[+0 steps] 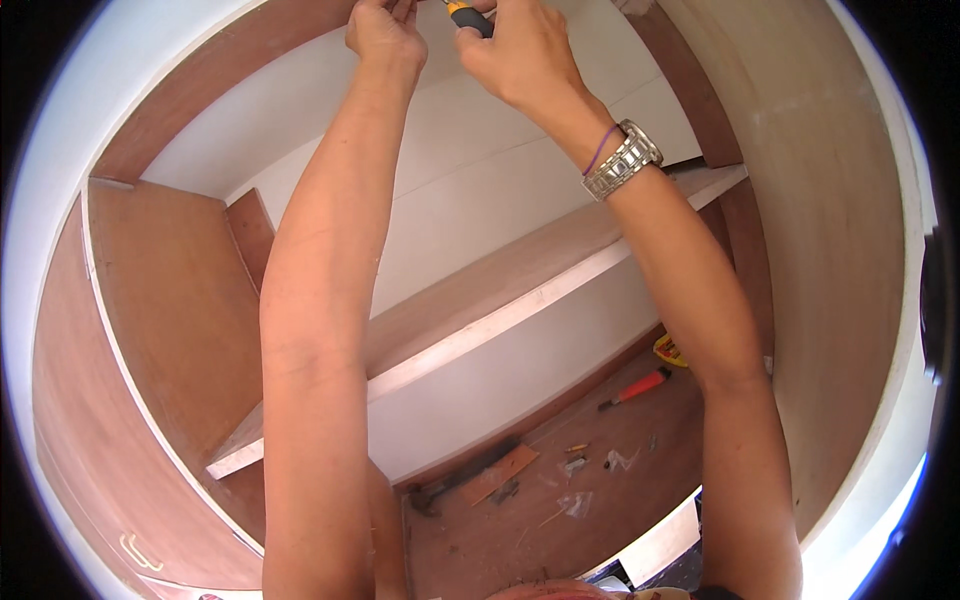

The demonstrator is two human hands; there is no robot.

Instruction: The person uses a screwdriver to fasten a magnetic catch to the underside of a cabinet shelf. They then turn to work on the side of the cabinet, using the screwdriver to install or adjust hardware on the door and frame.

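Both arms reach up into a wooden cabinet. My right hand (525,55), with a metal watch (625,165) and a purple band at the wrist, is closed on a screwdriver (470,18) with a yellow and black handle. The tool's metal end points up toward my left hand and runs out at the top edge. Close by on the left, my left hand (387,38) has its fingers curled at the cabinet's upper reddish-brown frame (225,70). The picture's edge cuts off those fingertips, so whatever they pinch is hidden.
A pale-edged shelf (500,295) crosses behind my forearms. On the cabinet bottom (620,470) lie a red-handled tool (637,388), a yellow item (670,350), a dark hammer-like tool (427,498), a brown flat piece (505,472) and plastic scraps (575,503). Wooden panels stand on both sides.
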